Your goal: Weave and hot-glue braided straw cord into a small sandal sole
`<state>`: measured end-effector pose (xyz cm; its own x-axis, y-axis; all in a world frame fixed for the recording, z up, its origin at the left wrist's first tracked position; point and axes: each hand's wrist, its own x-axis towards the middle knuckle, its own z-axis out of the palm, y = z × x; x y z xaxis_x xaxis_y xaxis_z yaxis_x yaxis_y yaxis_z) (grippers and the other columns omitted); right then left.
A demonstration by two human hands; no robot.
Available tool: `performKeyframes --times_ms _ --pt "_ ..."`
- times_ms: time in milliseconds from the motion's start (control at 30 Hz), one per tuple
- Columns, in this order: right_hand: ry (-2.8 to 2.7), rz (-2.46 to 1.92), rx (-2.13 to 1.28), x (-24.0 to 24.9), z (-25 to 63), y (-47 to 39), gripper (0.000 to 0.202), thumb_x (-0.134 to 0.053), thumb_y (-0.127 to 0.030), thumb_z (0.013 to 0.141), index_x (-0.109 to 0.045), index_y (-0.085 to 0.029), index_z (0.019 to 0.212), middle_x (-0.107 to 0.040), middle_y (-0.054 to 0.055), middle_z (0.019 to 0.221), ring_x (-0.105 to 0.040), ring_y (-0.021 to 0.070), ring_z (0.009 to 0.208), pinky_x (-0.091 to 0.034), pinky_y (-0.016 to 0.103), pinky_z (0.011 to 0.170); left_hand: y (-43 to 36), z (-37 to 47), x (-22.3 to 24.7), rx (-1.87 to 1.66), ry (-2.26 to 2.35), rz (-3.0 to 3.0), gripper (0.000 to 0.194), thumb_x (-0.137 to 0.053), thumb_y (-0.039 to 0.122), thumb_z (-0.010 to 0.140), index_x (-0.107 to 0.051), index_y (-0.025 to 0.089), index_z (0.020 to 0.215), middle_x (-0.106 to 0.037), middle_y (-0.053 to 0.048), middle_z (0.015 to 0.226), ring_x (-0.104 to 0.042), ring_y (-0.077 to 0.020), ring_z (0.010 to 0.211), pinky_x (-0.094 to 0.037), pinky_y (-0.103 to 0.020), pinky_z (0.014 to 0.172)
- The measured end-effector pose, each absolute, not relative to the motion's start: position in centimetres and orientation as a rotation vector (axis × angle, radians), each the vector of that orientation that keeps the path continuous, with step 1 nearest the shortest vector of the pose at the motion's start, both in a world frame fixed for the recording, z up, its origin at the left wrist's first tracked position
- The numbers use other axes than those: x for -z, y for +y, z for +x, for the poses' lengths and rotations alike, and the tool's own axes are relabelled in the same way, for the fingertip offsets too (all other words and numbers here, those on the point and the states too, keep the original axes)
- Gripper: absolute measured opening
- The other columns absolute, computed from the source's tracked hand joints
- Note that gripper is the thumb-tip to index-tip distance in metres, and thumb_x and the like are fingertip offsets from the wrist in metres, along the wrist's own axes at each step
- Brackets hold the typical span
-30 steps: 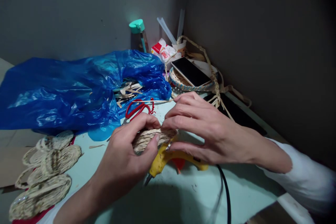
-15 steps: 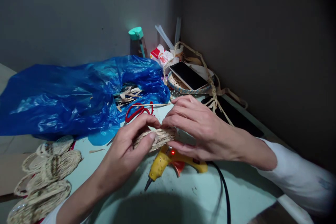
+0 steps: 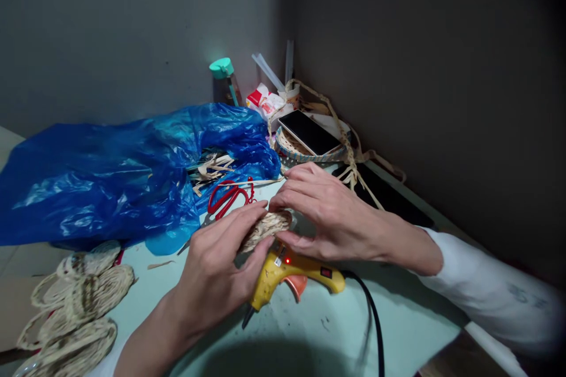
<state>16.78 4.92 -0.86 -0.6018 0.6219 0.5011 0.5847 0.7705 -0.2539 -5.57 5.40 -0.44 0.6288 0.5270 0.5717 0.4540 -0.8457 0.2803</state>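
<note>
"Where's the braid (image 3: 269, 225)?"
"Between the left hand (image 3: 216, 256) and the right hand (image 3: 329, 209) — each pinches it, thumb against fingers, above the tabletop (image 3: 407, 306) and near the glue gun (image 3: 267, 278)."
"Which step is this?"
"Pressing its coil into shape, I'd guess."
"And next?"
"Probably a steady hold and small turns — well clear of the nozzle (image 3: 248, 317)."

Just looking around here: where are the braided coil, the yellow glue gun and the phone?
Braided coil (image 3: 269, 226): head view, on its exposed braided side.
Glue gun (image 3: 276, 275): head view, on its yellow body.
Phone (image 3: 309, 132): head view, on its dark screen.
</note>
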Motion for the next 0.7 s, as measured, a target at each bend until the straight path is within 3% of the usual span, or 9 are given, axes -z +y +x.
performKeyframes --times_ms 267,467,700 --pt "-2.409 -0.915 -0.057 0.9 16.9 4.9 0.024 -0.058 -0.032 0.093 -0.066 -0.011 0.102 -0.065 0.009 0.086 -0.049 0.0232 0.083 -0.039 0.04 0.082 5.8 -5.8 0.5 -0.958 0.769 2.777 0.03 -0.066 0.009 0.086 -0.064 0.003 0.114 -0.079 -0.02 0.104 -0.077 -0.0217 0.096 -0.06 -0.025 0.089" --pt "-2.435 -0.94 -0.034 1.0 16.8 5.0 0.025 -0.056 -0.035 0.095 -0.065 -0.013 0.1 -0.065 0.008 0.085 -0.05 0.0234 0.084 -0.04 0.042 0.086 6.5 -6.3 1.1 -0.872 0.754 2.839 0.029 -0.069 0.016 0.088 -0.064 0.007 0.116 -0.074 -0.02 0.118 -0.07 -0.0271 0.113 -0.055 -0.039 0.1" --pt "-2.443 -0.93 0.051 0.3 16.4 5.0 0.029 -0.056 -0.035 0.097 -0.068 -0.009 0.103 -0.07 0.01 0.089 -0.054 0.0254 0.087 -0.039 0.047 0.098 6.4 -5.7 0.7 -0.935 0.786 2.821 0.026 -0.067 0.007 0.084 -0.06 0.012 0.109 -0.07 -0.015 0.1 -0.062 -0.0279 0.102 -0.055 -0.042 0.085"
